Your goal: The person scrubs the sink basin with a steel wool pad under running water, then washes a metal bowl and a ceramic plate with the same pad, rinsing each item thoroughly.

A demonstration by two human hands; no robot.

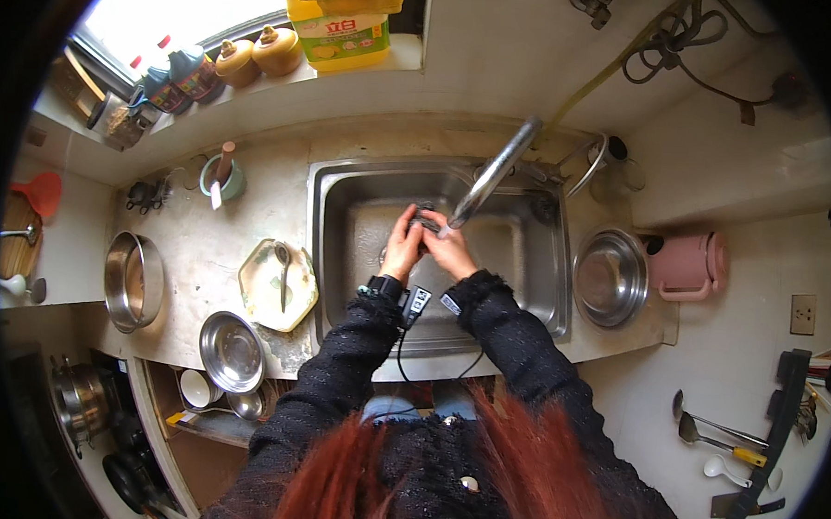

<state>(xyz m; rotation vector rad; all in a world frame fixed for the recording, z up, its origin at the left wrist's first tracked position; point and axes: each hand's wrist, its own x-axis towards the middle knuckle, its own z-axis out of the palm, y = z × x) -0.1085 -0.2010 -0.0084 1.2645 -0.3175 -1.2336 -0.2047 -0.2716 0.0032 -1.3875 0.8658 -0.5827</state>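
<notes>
Over the basin of a stainless steel sink [536, 292], my left hand [404, 241] and my right hand [452, 247] meet around a dark grey scrubber [427, 223]. It looks like steel wool, though my fingers cover part of it. The metal faucet spout [496, 172] slants down from the upper right, with its tip just above my right hand. Water seems to run from it onto that hand. Both wrists wear black cuffs, and a cable with a small connector [417, 305] hangs by the left one.
Left of the sink, a hexagonal plate [264, 291] carries a dark spoon [283, 274]. A steel bowl [232, 352] overhangs the counter's front edge near a round steel pan [133, 282]. Another steel bowl [611, 278] and a pink kettle [690, 266] stand at right.
</notes>
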